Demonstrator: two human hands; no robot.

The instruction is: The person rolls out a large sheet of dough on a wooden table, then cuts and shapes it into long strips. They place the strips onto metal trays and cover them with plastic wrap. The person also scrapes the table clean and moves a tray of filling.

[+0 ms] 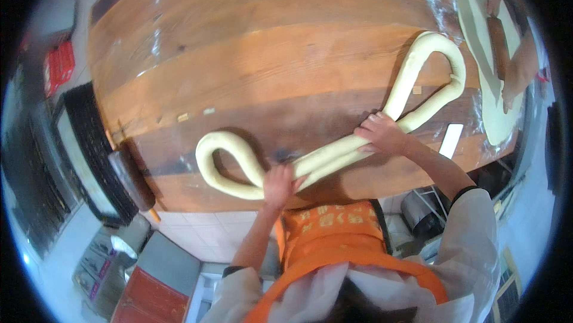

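Note:
A long, thick rope of pale dough (329, 153) lies aslant on the wooden worktable (250, 67). Its two strands run side by side through the middle and spread into a loop at either end. My left hand (278, 186) grips both strands beside the smaller loop, close to the table's near edge. Further right, my right hand (380, 132) is closed over the strands where the larger loop begins. The fingers partly hide the dough beneath them.
At right, another person's hand (495, 1) works a rolling pin (498, 47) over a dough sheet (476, 32). Nearby lies a white flat piece (451, 140). A dark rolling pin (132, 180) rests at the left edge. Small dough scraps (183, 117) dot the tabletop.

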